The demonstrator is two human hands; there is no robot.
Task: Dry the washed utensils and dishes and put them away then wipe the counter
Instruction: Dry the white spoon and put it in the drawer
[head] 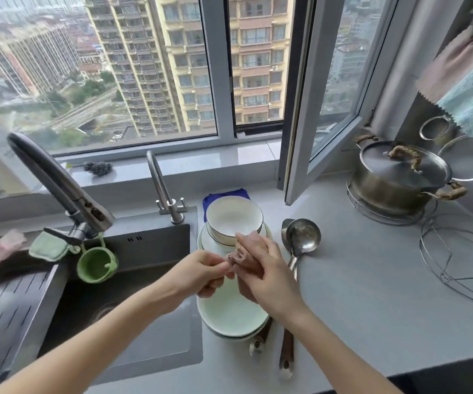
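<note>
My right hand [260,270] grips a pinkish-brown cloth [243,247] above the dishes. My left hand [206,273] pinches the cloth's near end, fingers curled. Below my hands lies a stack of pale green plates [231,314] on the counter beside the sink. Behind them a white bowl [233,217] with a dark rim line sits on more plates [204,240]. A steel ladle [303,236] lies to the right, its brown handle [286,348] running toward me. A second handle [259,339] pokes out from under the green plates.
A dark sink [132,280] with two taps [58,180] is at left, a green cup [95,264] hanging on the tap. A lidded steel pot [400,180] and wire racks [457,257] stand at right. The open window sash [309,109] juts over the counter. Cloths [468,89] hang top right.
</note>
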